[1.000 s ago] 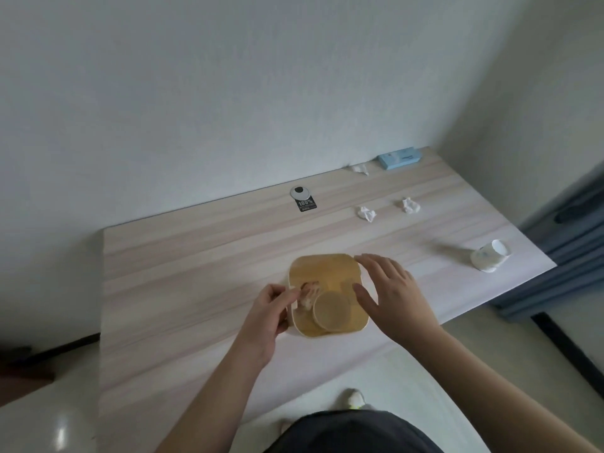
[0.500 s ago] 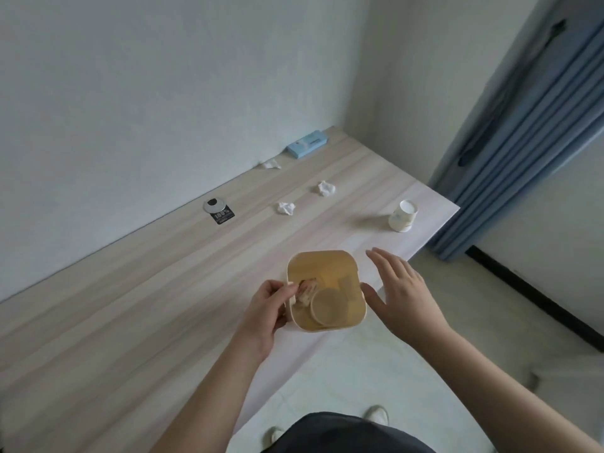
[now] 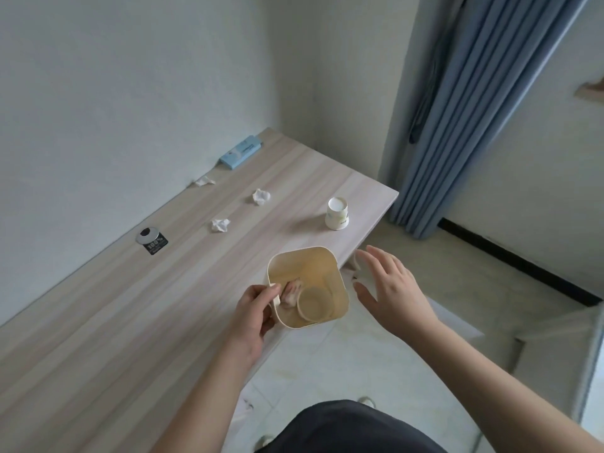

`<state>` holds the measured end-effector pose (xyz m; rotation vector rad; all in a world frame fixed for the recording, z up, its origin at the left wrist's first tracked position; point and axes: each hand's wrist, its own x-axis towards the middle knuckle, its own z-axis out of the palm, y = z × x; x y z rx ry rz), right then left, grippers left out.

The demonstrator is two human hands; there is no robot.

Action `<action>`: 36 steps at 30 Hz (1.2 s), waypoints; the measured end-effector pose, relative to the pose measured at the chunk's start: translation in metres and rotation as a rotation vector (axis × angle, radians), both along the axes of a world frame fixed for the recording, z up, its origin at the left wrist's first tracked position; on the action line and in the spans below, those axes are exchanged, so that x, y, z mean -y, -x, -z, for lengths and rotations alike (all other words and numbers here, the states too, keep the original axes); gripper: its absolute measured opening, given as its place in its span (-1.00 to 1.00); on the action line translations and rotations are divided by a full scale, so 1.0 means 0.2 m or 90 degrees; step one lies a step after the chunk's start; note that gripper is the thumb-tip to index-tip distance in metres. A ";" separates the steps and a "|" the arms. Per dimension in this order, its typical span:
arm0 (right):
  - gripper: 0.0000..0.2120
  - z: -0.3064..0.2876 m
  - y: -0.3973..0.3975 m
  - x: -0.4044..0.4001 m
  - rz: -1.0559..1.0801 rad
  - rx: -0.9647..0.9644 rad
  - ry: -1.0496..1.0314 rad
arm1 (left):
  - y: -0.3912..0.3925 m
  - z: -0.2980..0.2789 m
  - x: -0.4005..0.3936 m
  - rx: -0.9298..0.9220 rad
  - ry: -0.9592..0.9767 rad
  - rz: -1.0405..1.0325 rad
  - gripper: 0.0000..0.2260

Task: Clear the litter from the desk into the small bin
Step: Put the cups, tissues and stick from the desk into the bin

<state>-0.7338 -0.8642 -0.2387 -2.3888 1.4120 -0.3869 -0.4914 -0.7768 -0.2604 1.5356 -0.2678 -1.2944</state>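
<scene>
My left hand (image 3: 254,312) grips the near-left rim of the small beige bin (image 3: 336,273), held at the desk's front edge; something lies inside the bin. My right hand (image 3: 389,289) hovers open just right of the bin, off the desk edge, not touching it. Three crumpled white tissues lie on the wooden desk (image 3: 98,322): one in the middle (image 3: 219,224), one farther right (image 3: 260,196), one by the wall (image 3: 203,181). A white paper cup (image 3: 337,213) stands upside down near the desk's right end.
A light blue tissue pack (image 3: 241,152) lies at the far corner by the wall. A small black card with a round silver disc (image 3: 151,240) sits near the wall. Blue curtains (image 3: 457,109) hang to the right of the desk. Tiled floor lies below.
The view has swung right, showing the curtain and floor. The bin sits nearer the desk's right end, still in my left hand. My right hand has spread away from the bin.
</scene>
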 end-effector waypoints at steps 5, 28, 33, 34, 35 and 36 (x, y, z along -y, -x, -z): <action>-0.46 0.04 0.07 0.12 -0.008 0.017 -0.016 | 0.09 0.00 0.06 -0.013 -0.026 -0.044 -0.86; -0.46 0.18 -0.39 0.71 -0.063 -0.108 -0.030 | -0.33 0.10 0.45 -0.050 -0.024 -0.089 -0.83; -0.38 0.25 -0.40 0.81 -0.045 -0.166 -0.094 | -0.40 0.12 0.55 -0.045 -0.024 -0.086 -0.82; -0.39 0.27 -0.41 0.84 -0.050 -0.176 -0.091 | -0.42 0.12 0.57 -0.048 -0.019 -0.089 -0.82; -0.40 0.28 -0.41 0.88 -0.054 -0.179 -0.086 | -0.43 0.13 0.58 -0.052 -0.014 -0.093 -0.83; -0.42 0.29 -0.42 0.93 -0.056 -0.176 -0.082 | -0.43 0.14 0.59 -0.057 -0.012 -0.100 -0.83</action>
